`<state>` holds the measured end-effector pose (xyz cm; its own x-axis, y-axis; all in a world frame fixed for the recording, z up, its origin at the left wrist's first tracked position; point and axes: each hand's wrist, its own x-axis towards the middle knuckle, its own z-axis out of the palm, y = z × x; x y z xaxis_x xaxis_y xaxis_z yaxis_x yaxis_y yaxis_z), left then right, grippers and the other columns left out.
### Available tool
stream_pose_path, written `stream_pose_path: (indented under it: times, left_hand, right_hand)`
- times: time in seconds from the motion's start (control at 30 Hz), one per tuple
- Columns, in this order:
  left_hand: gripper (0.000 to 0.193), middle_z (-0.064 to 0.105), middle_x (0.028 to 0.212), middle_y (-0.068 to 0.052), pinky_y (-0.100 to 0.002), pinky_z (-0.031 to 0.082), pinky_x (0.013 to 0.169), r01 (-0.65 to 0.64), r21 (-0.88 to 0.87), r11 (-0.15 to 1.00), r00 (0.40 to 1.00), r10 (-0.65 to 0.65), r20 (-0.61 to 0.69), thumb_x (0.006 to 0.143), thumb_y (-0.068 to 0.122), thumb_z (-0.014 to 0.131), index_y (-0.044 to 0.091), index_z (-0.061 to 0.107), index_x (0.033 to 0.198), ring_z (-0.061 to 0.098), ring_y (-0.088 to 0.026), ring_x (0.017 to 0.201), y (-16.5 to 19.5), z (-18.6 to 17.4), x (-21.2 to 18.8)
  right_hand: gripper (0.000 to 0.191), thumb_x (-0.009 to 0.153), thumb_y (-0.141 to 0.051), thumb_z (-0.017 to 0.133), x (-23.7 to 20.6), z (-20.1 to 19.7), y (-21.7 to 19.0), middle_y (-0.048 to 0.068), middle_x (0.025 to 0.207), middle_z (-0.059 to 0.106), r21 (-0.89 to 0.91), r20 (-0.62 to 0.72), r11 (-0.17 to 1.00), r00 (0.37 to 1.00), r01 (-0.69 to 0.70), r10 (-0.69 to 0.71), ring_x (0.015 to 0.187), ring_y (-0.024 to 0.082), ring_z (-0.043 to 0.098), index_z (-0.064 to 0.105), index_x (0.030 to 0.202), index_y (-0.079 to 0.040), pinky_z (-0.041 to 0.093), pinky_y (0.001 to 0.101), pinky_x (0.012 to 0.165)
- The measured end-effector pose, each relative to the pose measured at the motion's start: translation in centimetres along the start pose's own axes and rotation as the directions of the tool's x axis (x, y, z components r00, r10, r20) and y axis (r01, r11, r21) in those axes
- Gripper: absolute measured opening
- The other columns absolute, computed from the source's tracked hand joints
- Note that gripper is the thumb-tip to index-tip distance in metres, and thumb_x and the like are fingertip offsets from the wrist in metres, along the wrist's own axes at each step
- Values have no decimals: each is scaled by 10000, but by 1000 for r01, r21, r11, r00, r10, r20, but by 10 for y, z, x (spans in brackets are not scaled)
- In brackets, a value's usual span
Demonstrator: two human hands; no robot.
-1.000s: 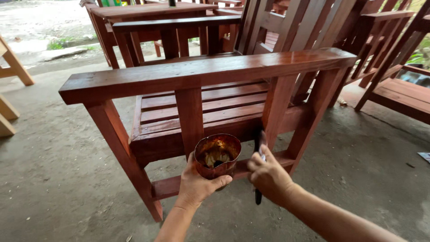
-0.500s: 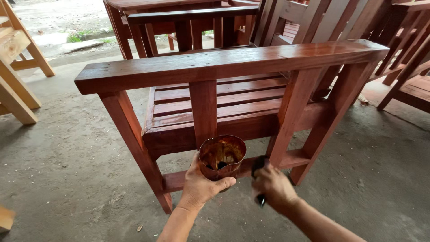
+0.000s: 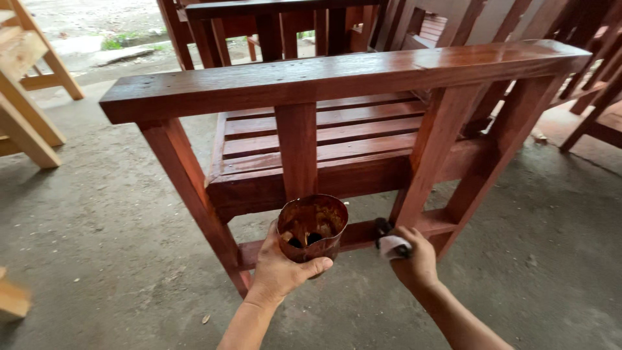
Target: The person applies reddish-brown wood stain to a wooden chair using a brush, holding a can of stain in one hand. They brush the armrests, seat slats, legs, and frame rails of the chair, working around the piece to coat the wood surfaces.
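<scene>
My left hand (image 3: 281, 272) grips a stained cup (image 3: 313, 226) with dark brown finish inside, held low in front of a red-brown wooden chair (image 3: 337, 78). My right hand (image 3: 414, 260) is closed around a brush handle with a pale wrap (image 3: 392, 245). Its dark tip touches the chair's lower side rail (image 3: 363, 233), beside the slanted rear leg (image 3: 431, 155). The chair's wood looks glossy and wet. Most of the brush is hidden by my fingers.
Bare concrete floor (image 3: 97, 259) lies all around. Unfinished pale wooden frames (image 3: 29, 97) stand at the left. More red-brown stained chairs (image 3: 272, 26) crowd the back and the right side (image 3: 596, 97).
The view has moved closer and to the right of the chair. My right hand has dropped lower, bringing the brush onto the lower rail. The cup stays in my left hand.
</scene>
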<state>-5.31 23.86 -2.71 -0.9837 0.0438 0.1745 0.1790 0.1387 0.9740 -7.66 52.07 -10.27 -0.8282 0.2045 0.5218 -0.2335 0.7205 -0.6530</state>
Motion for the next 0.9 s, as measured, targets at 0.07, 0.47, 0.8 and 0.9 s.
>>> stream_pose_path:
  times: [0.07, 0.47, 0.8, 0.9]
  left_hand:
    - [1034, 691, 1264, -39, -323, 559, 1029, -16, 65, 998, 999, 18, -37, 511, 295, 993, 102, 476, 1385, 664, -185, 1188, -3, -9, 0]
    - [980, 733, 1178, -32, -313, 613, 981, -20, 167, 986, 994, 38, -104, 503, 313, 993, 126, 505, 1332, 721, -173, 1097, 2, -26, -8]
    - [919, 722, 1198, -35, -329, 615, 949, -136, 155, 979, 979, 156, -132, 523, 278, 992, 94, 557, 1311, 718, -180, 1095, 5, -19, -6]
    - [932, 751, 1159, -24, -319, 624, 944, -107, 106, 989, 982, 121, -144, 507, 287, 975, 97, 538, 1308, 737, -170, 1076, 7, -22, -6]
  right_hand:
    - [304, 730, 2, 760, -4, 12, 6, 77, 986, 712, 152, -47, 981, 991, -119, 127, 912, 200, 671, 705, 1024, -53, 526, 338, 779]
    - [234, 776, -19, 772, -1, 80, -50, -8, 889, 707, 670, 377, 475, 813, -571, 445, 817, 135, 703, 631, 949, -89, 615, 311, 671]
    - [256, 769, -33, 783, 22, 25, -6, 96, 979, 694, -19, 73, 983, 980, -184, 185, 887, 249, 685, 709, 998, -120, 565, 379, 753]
    - [299, 695, -40, 836, 13, 15, 3, 125, 943, 678, -92, 9, 995, 999, -49, 50, 880, 295, 674, 713, 957, -114, 540, 413, 770]
